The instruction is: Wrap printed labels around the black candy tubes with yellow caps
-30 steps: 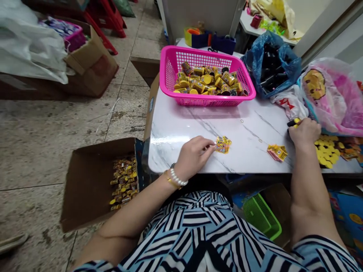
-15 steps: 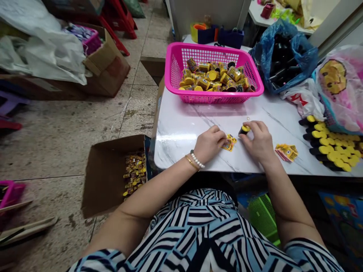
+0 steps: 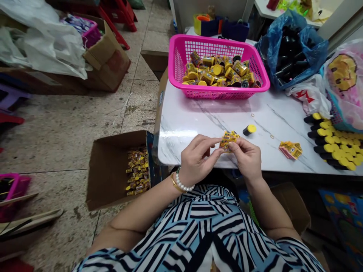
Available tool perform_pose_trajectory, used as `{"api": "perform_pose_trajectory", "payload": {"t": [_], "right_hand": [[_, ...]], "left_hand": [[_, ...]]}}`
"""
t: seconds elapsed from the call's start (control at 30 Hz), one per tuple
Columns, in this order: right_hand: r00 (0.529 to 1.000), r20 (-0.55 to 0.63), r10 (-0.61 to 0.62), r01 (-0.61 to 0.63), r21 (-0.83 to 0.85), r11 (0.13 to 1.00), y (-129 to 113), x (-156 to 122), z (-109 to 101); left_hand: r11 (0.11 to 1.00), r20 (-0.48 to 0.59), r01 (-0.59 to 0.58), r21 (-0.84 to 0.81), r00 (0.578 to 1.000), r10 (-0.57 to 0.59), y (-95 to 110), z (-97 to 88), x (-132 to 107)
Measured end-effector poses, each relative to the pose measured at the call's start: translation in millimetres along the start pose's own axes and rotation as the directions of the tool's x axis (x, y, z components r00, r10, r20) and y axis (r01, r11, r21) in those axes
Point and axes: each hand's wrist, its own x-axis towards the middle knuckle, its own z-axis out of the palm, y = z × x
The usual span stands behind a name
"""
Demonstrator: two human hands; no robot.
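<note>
Yellow printed wrapper (image 3: 229,140) is held pinched in the closed fingertip grip of both the left hand (image 3: 197,160) and right hand (image 3: 246,158), over the marble surface (image 3: 198,122), near a yellow-capped black tube (image 3: 249,130).

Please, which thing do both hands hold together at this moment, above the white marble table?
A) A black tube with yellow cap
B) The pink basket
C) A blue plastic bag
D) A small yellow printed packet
D. The left hand and right hand both pinch the small yellow printed packet, while the black tube with yellow cap lies apart on the table.
</note>
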Motion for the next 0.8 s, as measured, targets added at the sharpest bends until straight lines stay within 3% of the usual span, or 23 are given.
{"api": "perform_pose_trajectory", "payload": {"t": [0.13,0.27,0.47,0.63,0.8], "right_hand": [[0.991,-0.116,-0.071,0.065,-0.051,0.997,2,-4,13],[0.981,-0.112,-0.157,0.143,-0.127,0.982,2,-6,22],[0.969,-0.09,-0.23,0.217,-0.14,0.966,4,-6,26],[0.96,-0.068,-0.272,0.256,-0.181,0.95,5,-7,29],[0.904,0.029,-0.426,0.416,-0.29,0.862,9,-9,33]], "left_hand": [[0.989,-0.064,0.131,-0.071,0.989,-0.136,10,-15.1,-6],[0.971,-0.06,0.195,-0.14,0.977,-0.205,10,-17.1,-8],[0.973,-0.129,0.13,-0.19,0.979,-0.156,4,-14.6,-8],[0.974,-0.118,0.123,-0.188,0.982,-0.147,-2,-11.2,-8],[0.977,-0.105,0.14,-0.16,0.982,-0.158,-7,-8.6,-9]]}}
